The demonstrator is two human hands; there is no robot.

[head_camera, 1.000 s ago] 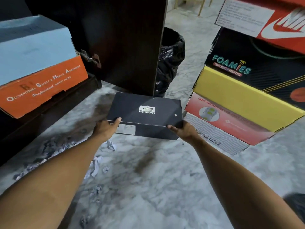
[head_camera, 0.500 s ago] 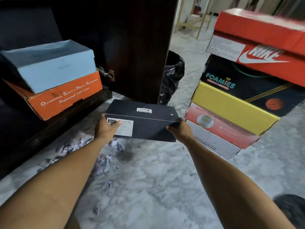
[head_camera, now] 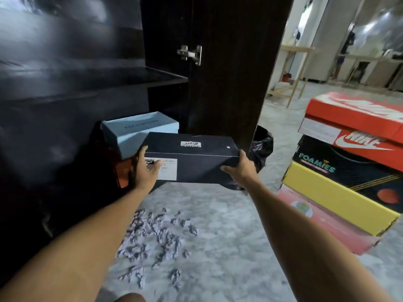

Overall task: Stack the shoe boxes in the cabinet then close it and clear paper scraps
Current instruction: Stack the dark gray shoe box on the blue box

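Observation:
I hold a black shoe box [head_camera: 192, 155] in the air with both hands, level and in front of the open dark cabinet [head_camera: 65, 101]. My left hand [head_camera: 145, 170] grips its left end over the white label. My right hand [head_camera: 238, 168] grips its right end. Just behind the box, inside the cabinet, a light blue box [head_camera: 135, 134] lies on an orange box [head_camera: 122, 173] that is mostly hidden. Crumpled paper scraps [head_camera: 157, 236] litter the marble floor below my arms.
The cabinet door [head_camera: 229, 73] stands open behind the box, with a black bin bag [head_camera: 260, 149] past its edge. A stack of boxes stands at the right: red Nike [head_camera: 357, 123], black Foamies [head_camera: 349, 168], yellow [head_camera: 333, 197], pink [head_camera: 322, 223]. An empty shelf [head_camera: 130, 79] is above.
Both hands have lifted the black box off the floor and carried it up toward the cabinet. My view has risen, so the shelf and the room beyond now show.

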